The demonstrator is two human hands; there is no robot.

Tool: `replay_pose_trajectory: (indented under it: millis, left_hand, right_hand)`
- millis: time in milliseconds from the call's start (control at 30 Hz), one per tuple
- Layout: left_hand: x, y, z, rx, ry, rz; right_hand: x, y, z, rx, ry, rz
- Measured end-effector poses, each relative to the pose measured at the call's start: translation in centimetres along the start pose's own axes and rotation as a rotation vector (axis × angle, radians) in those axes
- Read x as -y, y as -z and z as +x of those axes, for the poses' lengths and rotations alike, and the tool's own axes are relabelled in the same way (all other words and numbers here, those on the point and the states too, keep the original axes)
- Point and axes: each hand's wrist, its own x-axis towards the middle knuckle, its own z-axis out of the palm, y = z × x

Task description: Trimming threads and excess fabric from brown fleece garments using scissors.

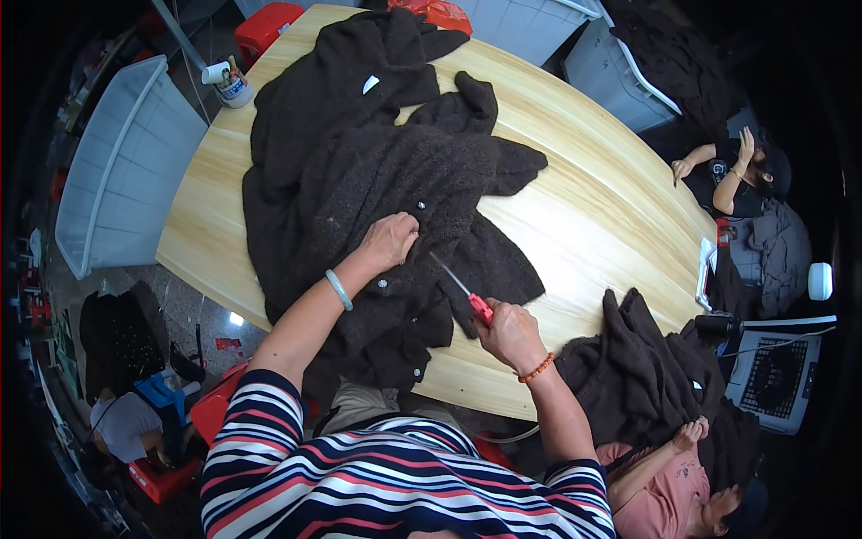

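Observation:
A dark brown knit cardigan point(395, 171) is spread over the wooden table in front of me, with shiny round buttons point(382, 284) down its front. My left hand point(389, 241) rests on it between two of the buttons, fingers curled and pinching the knit. In my right hand point(514, 334) is a pair of red-handled scissors point(482, 311). Their thin metal blades point up and left toward my left hand, over the cardigan, and look closed. More dark knitwear point(359, 63) with a small white tag lies beyond, overlapping the cardigan.
The pale wooden table point(584, 216) carries another dark knit pile point(637, 359) at right, beside a person in pink point(660, 490). Another person point(732, 175) sits at the far right. A tool cup point(233, 88) stands at the left edge; grey bins point(126, 171) and red stools point(267, 29) surround the table.

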Motion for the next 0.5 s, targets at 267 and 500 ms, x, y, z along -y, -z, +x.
replay_pose_trajectory:
  millis: [267, 500]
  left_hand:
    - [-1.4, 3.3, -0.8, 0.087, 0.36, -0.426]
    - [-3.2, 3.8, -6.2, 0.142, 0.12, -0.073]
  right_hand:
    - [-0.8, -0.6, -0.2, -0.103, 0.061, 0.08]
    - [-0.1, -1.4, -2.0, -0.031, 0.136, 0.018]
